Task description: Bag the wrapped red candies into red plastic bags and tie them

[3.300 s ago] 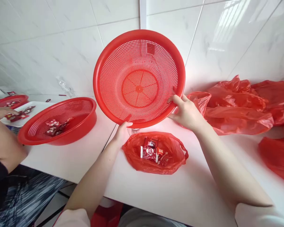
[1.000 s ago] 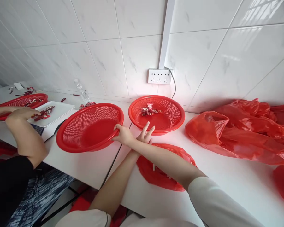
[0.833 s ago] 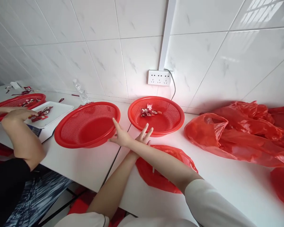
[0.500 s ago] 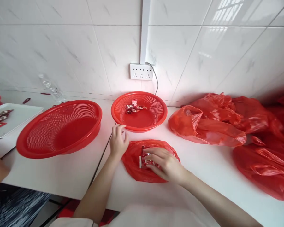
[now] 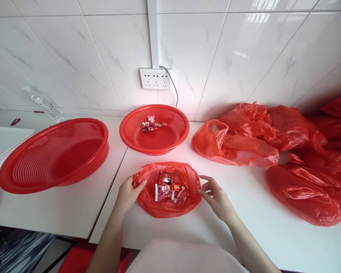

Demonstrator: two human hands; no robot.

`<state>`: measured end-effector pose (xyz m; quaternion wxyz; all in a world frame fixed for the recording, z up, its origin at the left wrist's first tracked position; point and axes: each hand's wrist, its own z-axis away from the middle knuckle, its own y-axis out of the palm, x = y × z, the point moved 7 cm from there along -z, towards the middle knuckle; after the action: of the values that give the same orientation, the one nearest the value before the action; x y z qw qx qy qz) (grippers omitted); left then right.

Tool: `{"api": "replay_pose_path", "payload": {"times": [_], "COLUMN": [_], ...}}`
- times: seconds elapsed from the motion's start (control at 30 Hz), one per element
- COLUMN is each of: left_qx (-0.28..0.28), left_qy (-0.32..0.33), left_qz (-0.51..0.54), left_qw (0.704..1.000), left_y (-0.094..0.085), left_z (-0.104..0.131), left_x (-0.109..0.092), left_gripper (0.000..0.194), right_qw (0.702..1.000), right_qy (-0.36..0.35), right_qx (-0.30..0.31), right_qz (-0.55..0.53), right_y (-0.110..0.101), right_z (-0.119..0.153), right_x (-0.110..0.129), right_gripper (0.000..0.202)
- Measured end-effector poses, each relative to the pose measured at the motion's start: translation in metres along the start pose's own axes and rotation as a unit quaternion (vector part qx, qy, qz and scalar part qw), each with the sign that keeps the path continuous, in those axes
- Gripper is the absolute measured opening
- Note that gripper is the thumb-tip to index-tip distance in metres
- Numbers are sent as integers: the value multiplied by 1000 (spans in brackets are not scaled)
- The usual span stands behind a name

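Observation:
Between my hands an opened red plastic bag (image 5: 150, 209) rests on the white table. Several small wrapped packets (image 5: 164, 192) lie inside it, mostly red, some with white ends. My left hand (image 5: 127, 195) grips the bag's left rim between thumb and fingers. At the right rim, my right hand (image 5: 216, 195) pinches the bag's edge with thumb and fingertips. Just behind the bag stands a round red plastic basket (image 5: 170, 141) with perforated sides, holding a few similar packets (image 5: 151, 124).
A larger red basket (image 5: 85, 170) stands on the left, beside a white tray (image 5: 10, 142) and a clear plastic bottle (image 5: 45, 106). Several filled red plastic bags (image 5: 241, 140) are heaped on the right. A socket strip (image 5: 155, 79) is on the tiled wall. Another person's arm shows at far left.
My right hand has left the packets inside the bag and moved to its right rim. My left hand has come down from near the basket to the bag's left rim. The view has shifted rightward.

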<state>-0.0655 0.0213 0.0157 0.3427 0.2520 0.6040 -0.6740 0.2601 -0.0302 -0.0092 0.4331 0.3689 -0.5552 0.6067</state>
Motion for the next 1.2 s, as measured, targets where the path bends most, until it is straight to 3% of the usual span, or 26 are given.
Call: {"api": "replay_pose_path", "payload": {"times": [0.1,0.27,0.37,0.43,0.5,0.6,0.7,0.8,0.83,0.87,0.93,1.0,1.07,1.13,1.2], "left_qx": [-36,-67,-77,-90,-112,-143,-134,-38,-37,-40,-32,13,71,120,180], "left_qy": [20,56,31,10,-4,-7,19,85,136,177,250,328,376,375,360], "left_qz": [42,-4,-34,-27,-4,81,265,433,451,458,461,448,430,407,369], "left_qw": [998,996,996,996,994,986,955,897,881,870,851,832,818,824,838], "left_y": [-11,-33,-40,-44,-50,-65,-83,-97,-106,-114,-122,-117,-102,-79,-51], "left_z": [1,7,13,17,21,21,16,7,6,5,4,6,9,11,15], "left_x": [-18,-49,-50,-46,-42,-40,-53,-92,-109,-125,-156,-186,-207,-219,-226], "left_gripper": [35,31,29,27,25,24,14,3,6,7,8,12,28,48,63], "right_qw": [1000,994,979,981,990,998,994,966,948,931,916,903,876,857,857], "right_qy": [-14,-5,29,25,-4,-52,-97,-195,-236,-270,-321,-369,-424,-466,-491], "right_qx": [7,6,63,98,96,40,-7,-100,-140,-166,-158,-141,-162,-163,-104], "right_qz": [0,112,194,167,98,12,-59,-136,-162,-179,-183,-170,-164,-149,-114], "right_y": [-11,-20,-9,-3,-7,-35,-72,-108,-118,-123,-119,-109,-101,-90,-70], "right_z": [-11,-24,-25,-24,-26,-31,-36,-33,-29,-26,-22,-17,-10,-5,-5], "right_x": [15,16,1,-1,7,33,72,124,142,159,193,222,246,263,274], "right_gripper": [27,40,51,44,39,42,39,18,13,11,13,18,21,21,19]}}
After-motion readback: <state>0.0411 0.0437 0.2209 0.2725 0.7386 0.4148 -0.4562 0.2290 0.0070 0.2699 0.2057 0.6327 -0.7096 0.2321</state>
